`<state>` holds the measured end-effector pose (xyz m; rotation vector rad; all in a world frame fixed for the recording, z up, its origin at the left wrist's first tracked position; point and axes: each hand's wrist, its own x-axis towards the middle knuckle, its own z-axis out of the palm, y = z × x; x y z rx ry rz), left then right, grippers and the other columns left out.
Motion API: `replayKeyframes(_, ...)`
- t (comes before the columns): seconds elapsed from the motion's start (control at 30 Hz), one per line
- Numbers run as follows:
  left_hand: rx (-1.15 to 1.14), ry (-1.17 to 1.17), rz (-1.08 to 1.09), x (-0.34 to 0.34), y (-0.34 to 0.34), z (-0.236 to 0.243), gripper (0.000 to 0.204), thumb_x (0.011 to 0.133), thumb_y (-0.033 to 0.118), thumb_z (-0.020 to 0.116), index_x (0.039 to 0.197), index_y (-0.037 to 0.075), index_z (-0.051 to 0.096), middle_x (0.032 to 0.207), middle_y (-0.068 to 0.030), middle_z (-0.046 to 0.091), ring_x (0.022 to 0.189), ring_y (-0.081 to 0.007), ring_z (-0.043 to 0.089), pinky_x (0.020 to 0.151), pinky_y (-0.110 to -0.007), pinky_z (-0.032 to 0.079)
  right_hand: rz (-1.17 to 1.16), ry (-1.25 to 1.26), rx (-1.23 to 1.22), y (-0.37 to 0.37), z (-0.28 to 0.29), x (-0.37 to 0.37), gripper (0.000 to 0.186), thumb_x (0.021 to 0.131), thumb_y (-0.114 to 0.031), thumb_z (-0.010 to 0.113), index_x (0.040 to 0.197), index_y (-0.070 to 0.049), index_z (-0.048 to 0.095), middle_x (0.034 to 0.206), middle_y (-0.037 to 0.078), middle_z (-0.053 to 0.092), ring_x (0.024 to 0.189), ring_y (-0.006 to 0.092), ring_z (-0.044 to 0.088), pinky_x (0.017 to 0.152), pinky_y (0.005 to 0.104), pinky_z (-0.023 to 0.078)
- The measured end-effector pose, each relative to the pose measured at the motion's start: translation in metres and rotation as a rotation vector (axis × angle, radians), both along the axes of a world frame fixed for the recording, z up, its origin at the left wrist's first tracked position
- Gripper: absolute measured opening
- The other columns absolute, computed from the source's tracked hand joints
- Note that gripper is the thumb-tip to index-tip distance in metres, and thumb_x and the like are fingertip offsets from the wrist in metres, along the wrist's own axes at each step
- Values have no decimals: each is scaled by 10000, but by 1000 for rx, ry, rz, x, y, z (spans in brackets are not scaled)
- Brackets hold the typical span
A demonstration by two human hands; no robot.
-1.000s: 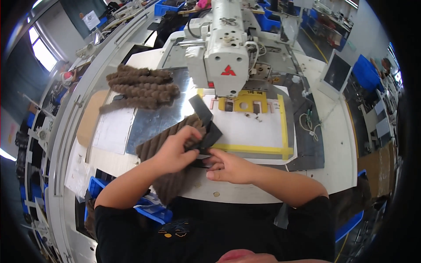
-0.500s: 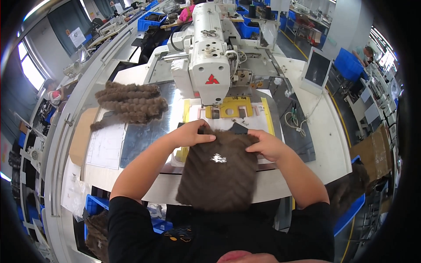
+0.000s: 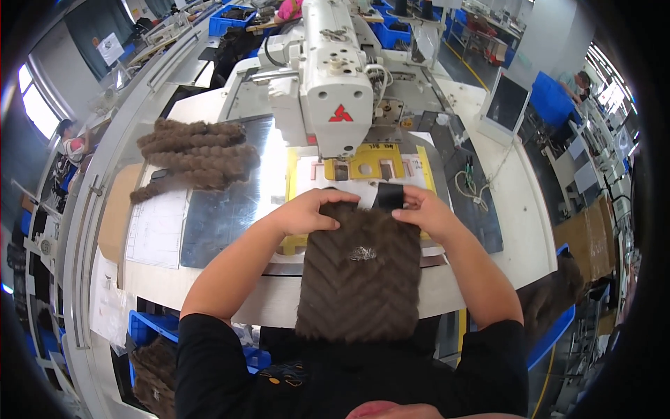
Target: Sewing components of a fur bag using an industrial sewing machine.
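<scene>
My left hand (image 3: 311, 212) pinches the upper left edge of a brown chevron-patterned fur panel (image 3: 357, 293), which has a silvery patch (image 3: 362, 253) and hangs over the table's front edge. My right hand (image 3: 426, 213) grips its upper right corner beside a flat black strip (image 3: 390, 195) that stands up from it. Just beyond both hands sits a yellow plate with cutouts (image 3: 363, 167) on a white, taped sheet, under the head of a white sewing machine (image 3: 335, 91).
A pile of brown fur strips (image 3: 195, 153) lies on the left. At the right are a screen (image 3: 504, 105), coiled wires (image 3: 471, 192) and a cardboard piece (image 3: 593, 237). Blue bins (image 3: 153, 321) flank me below the table. Co-workers (image 3: 75, 140) (image 3: 578, 89) are at both sides.
The fur panel has been swung from lower left, turned and squared up centrally, then shifted slightly right. Both hands moved up to its top corners; my right hand now grips it.
</scene>
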<state>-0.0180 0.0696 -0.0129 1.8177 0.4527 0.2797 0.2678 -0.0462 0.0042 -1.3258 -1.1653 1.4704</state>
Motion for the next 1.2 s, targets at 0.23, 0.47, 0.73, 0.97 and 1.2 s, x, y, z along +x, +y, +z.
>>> replayKeyframes(0.23,83,44,78,16,10,-5,707,863,116,753,1525,85,506,1336,-140,625,1147,-221,605,1006,-337,480,-144,-329,54,26,-29,22,190,886,-3,734,1069,22,691,870,52,726,781,99,633,723,290,511)
replayKeyframes(0.47,-98,106,529,9,-5,-13,655,914,196,774,1469,-41,518,1179,-144,681,978,-158,657,893,-301,526,-196,-566,69,34,-29,60,231,843,-73,775,1032,37,698,757,80,701,681,133,631,668,310,502)
replayKeyframes(0.73,-54,260,632,27,-49,14,595,940,251,741,1396,-89,567,1023,-161,735,785,-143,692,724,-302,551,-274,-433,91,27,-38,83,357,843,-40,731,1186,46,689,770,103,710,684,166,666,660,316,502)
replayKeyframes(0.97,263,331,828,25,-33,9,454,958,247,701,1281,-67,653,859,-134,716,697,-162,646,663,-321,521,-297,-510,4,43,-13,67,380,871,-60,716,1240,6,656,750,110,686,657,202,667,658,353,513)
replayKeyframes(1.2,276,342,930,27,28,-11,428,917,193,710,1255,-64,660,828,-131,729,704,-161,652,674,-325,519,-350,-637,176,78,-40,88,337,876,-62,725,1205,-31,664,773,96,668,709,215,676,697,353,533)
